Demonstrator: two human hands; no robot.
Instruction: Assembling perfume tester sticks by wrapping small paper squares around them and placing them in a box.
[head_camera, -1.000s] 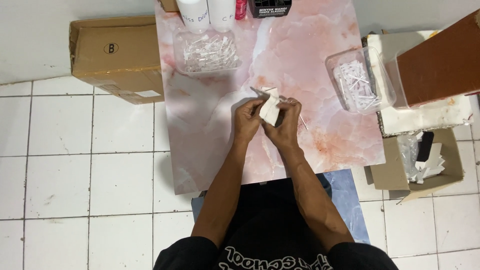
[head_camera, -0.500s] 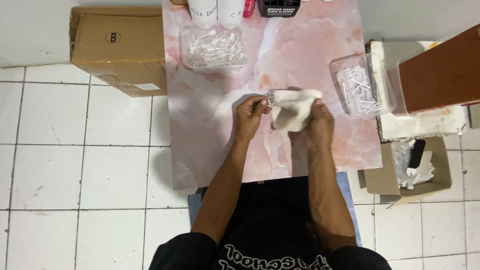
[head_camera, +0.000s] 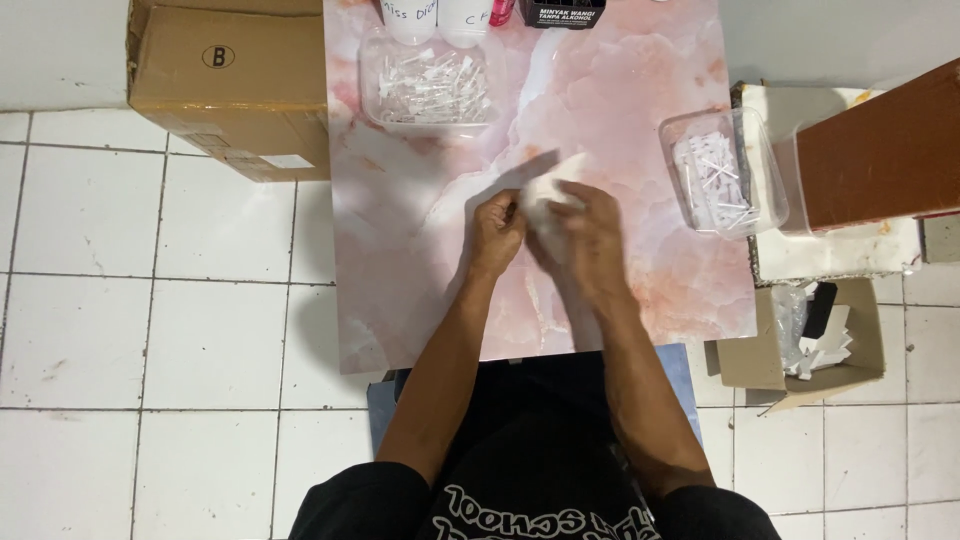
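Note:
Both my hands meet over the middle of a pink marble-patterned table (head_camera: 420, 290). My left hand (head_camera: 496, 232) and my right hand (head_camera: 585, 240) are closed together around a small white cloth or tissue (head_camera: 553, 186), which bunches up between and just above my fingers. Whatever else lies inside the cloth is hidden. A clear tray of small white tubes (head_camera: 430, 85) sits at the far left of the table, and a second clear tray of similar pieces (head_camera: 722, 175) stands at the right edge.
White bottles (head_camera: 440, 15) and a dark box (head_camera: 560, 12) stand at the table's far edge. A brown cardboard box (head_camera: 225, 85) rests on the tiled floor to the left. A brown case on white foam (head_camera: 870, 160) and an open carton (head_camera: 810, 335) are to the right.
The white cloth, spread wider and held to the right half a second ago, is now bunched small between my hands, which have drawn close together.

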